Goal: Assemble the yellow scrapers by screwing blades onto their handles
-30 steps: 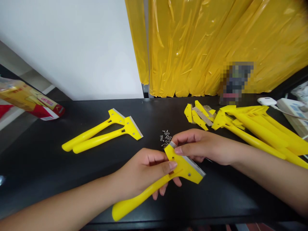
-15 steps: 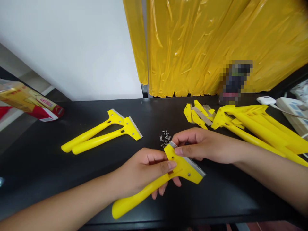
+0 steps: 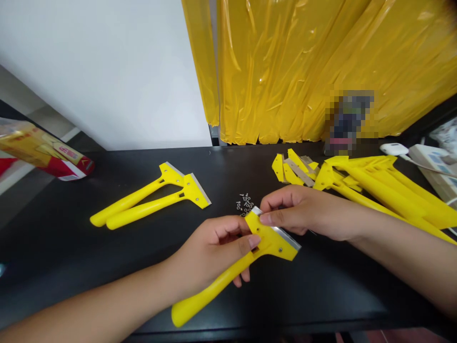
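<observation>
A yellow scraper with a metal blade along its head is held between both hands over the table. My left hand grips it where the handle meets the head, thumb on top. With thumb and bent fingers, my right hand pinches the blade edge near the head's upper corner. One screw shows at the head's lower end; the hole near the upper end looks dark. Just beyond the head lie several small screws and nuts. The undersides of the fingers are mostly hidden.
Two yellow scrapers with blades lie at left on the black table. At right are yellow plates and loose blades, then a pile of yellow handles. A red and yellow package, white charger and pixelated object stand around.
The scraper has turned slightly, its head's lower end moving up and its handle end shifting a little right. Both hands keep their hold; the right hand has moved slightly up and right.
</observation>
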Motion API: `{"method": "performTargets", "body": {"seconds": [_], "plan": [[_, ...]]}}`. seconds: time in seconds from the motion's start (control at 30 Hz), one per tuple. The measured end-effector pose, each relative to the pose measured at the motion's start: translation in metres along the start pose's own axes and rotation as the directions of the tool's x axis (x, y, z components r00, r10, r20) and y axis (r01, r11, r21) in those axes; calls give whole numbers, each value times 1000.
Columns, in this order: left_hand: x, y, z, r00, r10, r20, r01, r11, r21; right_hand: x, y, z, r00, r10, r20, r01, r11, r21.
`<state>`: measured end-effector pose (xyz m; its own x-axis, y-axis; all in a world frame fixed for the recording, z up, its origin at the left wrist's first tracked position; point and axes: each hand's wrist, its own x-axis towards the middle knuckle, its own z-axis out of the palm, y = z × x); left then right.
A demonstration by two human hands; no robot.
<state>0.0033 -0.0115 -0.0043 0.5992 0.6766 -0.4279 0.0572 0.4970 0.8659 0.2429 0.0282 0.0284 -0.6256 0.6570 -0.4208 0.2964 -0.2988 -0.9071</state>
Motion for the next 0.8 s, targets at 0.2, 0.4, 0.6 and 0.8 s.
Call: {"method": "performTargets", "body": {"seconds": [0.2, 0.4, 0.6, 0.8], "plan": [[1, -3, 3, 998, 45, -50, -46, 999, -15, 3, -1, 2, 995, -28, -90, 17, 992, -121], [1, 0, 3, 998, 18, -61, -21, 999, -47, 3, -1, 5, 986, -56, -160, 23, 980, -200], [0, 10, -5, 989, 38, -143, -57, 990, -130, -2, 0, -6, 935, -150, -320, 150, 988, -26], [6, 23, -12, 900, 180, -396, -264, 950, -169, 2, 3, -32, 645, -408, -646, 382, 904, -190]]}}
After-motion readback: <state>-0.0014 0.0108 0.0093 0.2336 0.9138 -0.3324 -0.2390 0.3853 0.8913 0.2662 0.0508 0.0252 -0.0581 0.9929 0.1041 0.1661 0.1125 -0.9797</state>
